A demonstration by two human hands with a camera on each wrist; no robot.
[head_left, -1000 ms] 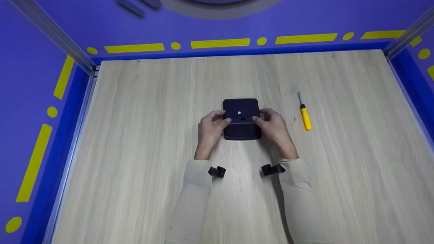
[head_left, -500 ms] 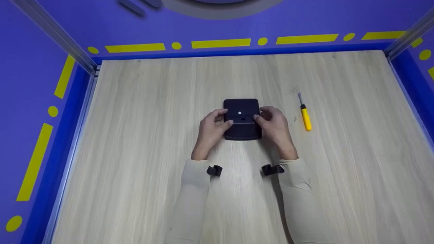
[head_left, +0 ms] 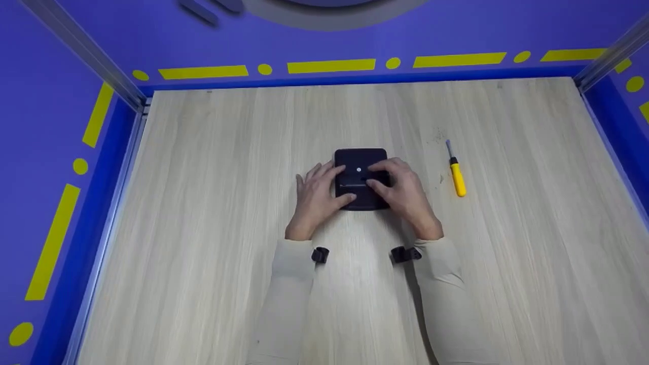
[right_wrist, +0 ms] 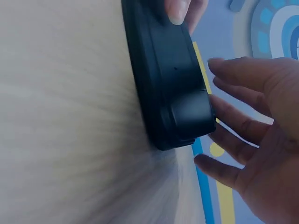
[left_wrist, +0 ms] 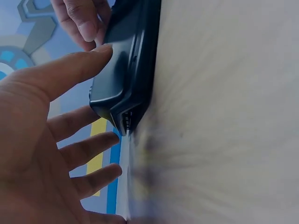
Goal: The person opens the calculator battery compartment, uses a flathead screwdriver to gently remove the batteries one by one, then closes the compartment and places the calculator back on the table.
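A squarish black plastic case [head_left: 367,196] lies on the table, with a small white round spot [head_left: 358,170] on its upper face and a ridge across it. My left hand [head_left: 315,197] spreads along its left side, thumb and index finger resting on the top. In the left wrist view that thumb reaches over the case [left_wrist: 114,77], other fingers splayed. Over the right part of the case is my right hand [head_left: 405,192], thumb and index finger apart above the ridge. The right wrist view shows these fingers [right_wrist: 238,72] extended, with nothing visible between them.
A screwdriver [head_left: 458,177] with a yellow handle lies right of the case, its tip pointing away. Small crumbs dot the wooden table [head_left: 228,177] near it. Blue walls with yellow marks stand at the back and both sides.
The left thumb has slid nearer on the case and its fingers have spread. My right hand has left the case's right edge and moved inward over its top. The case stays in place.
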